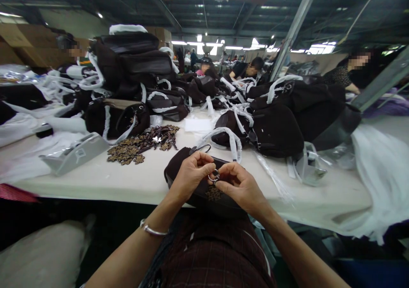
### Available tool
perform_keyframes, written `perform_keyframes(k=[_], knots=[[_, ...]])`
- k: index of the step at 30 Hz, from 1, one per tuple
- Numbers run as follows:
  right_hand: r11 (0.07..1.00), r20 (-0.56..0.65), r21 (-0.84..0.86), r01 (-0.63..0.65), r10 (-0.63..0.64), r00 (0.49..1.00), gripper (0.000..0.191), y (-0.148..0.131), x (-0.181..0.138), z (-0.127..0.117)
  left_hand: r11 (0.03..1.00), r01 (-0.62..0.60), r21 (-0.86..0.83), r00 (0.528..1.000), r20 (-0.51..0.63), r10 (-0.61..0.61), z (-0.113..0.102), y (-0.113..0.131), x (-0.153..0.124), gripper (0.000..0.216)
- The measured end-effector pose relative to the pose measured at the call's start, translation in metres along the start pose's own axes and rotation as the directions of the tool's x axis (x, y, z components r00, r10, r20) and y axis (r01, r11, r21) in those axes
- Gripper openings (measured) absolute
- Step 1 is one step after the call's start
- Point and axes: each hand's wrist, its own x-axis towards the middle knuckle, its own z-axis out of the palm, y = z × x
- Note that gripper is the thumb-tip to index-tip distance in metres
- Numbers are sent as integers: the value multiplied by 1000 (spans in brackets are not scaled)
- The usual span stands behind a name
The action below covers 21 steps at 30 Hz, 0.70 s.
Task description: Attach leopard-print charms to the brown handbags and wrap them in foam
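Note:
A silver metal ring (213, 177) is pinched between my two hands, just over a dark brown handbag (177, 162) at the table's front edge. My left hand (193, 173) grips the ring's left side with thumb and fingertips. On its other side my right hand (241, 185) has closed thumb and fingers on the ring too. Below the ring hangs a bronze-coloured flower-like charm (213, 193), in front of the bag. White-wrapped handles (235, 141) rise behind the bag. The right fingertips partly hide how ring and charm join.
A pile of similar charms (128, 148) lies left on the table (153, 181). Beside it stands a grey-white holder (76, 154). Stacked dark bags (134, 66) rise behind; more bags (277, 128) and a clear tape dispenser (309, 166) are at right. People work across the table.

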Motion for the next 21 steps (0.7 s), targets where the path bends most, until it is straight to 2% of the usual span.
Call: perform_keyframes(k=[6,11,14,17,21], knots=[[935,-10,296,-197,209,978,27,15,0,7,994,-76,79,989,-122,86,2,-5,-2,21],[858,-22,430,-280,320,947,27,19,6,7,980,-80,182,989,-111,101,-5,-6,-1,19],[812,30,499,-301,331,943,25,17,10,4,975,-5,224,999,-32,13,-11,-4,-1,21],[763,83,566,-312,324,943,23,18,11,2,977,113,178,991,56,-125,-13,-2,-2,22],[732,111,592,-337,339,934,23,23,11,2,983,166,82,982,73,-173,-12,-4,-1,22]])
